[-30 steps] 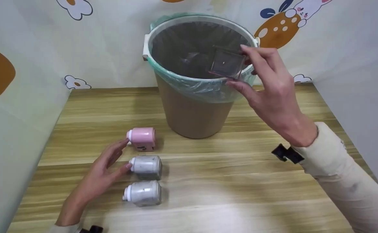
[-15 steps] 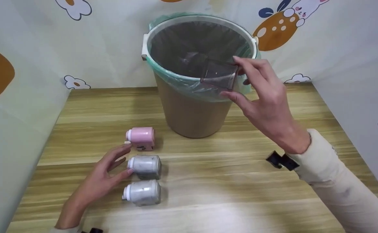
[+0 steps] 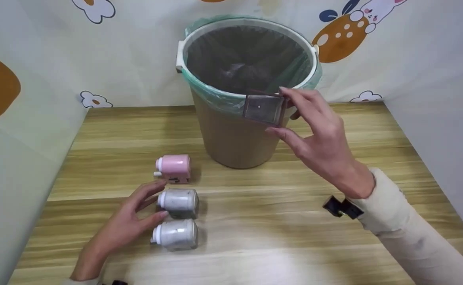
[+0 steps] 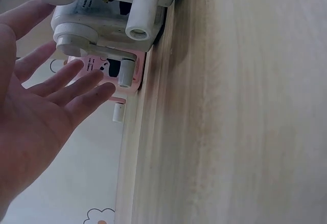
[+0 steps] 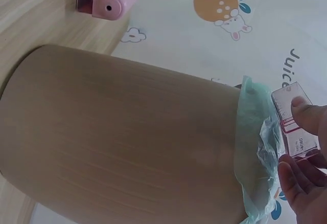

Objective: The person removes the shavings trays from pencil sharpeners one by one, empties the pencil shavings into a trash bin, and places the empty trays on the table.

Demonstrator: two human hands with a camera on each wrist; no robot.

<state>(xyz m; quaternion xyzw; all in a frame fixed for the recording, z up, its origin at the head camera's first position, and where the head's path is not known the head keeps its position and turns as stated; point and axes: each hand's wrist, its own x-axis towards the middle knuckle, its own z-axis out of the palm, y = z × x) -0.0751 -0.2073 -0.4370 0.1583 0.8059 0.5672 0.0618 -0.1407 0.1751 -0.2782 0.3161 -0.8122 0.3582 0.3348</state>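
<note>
At the back of the wood-grain table (image 3: 294, 221): brown tapered bin (image 3: 239, 146), pale rim ring, side handles. Thin green translucent liner (image 3: 219, 99) folded over the rim, wrinkled; inside it looks grey, with a crumpled shiny patch low down. Clear tray (image 3: 263, 107) is up at the bin's near rim, on the outer side in the head view, covering part of rim and wall; can't tell if it touches. Tray = thin transparent plastic box, reddish edges, small print and pink lines on the face toward the right wrist camera. Contents: can't tell. Right hand (image 3: 320, 138) has it pinched by one side, thumb below, fingertips above. Left hand (image 3: 122, 225) grasps nothing, fingers extended, beside the capped ends of the sharpeners; contact unclear. Three crank sharpeners in a column left of centre: pink sharpener (image 3: 176, 164) farthest, middle grey sharpener (image 3: 180, 200), near grey sharpener (image 3: 178, 233). Rounded glossy bodies, white caps and handles. Pink one shows a round hole and a dark square recess to the right wrist camera. Behind: pale sheeting (image 3: 136, 59) printed with flowers, orange fruit, rabbit.
</note>
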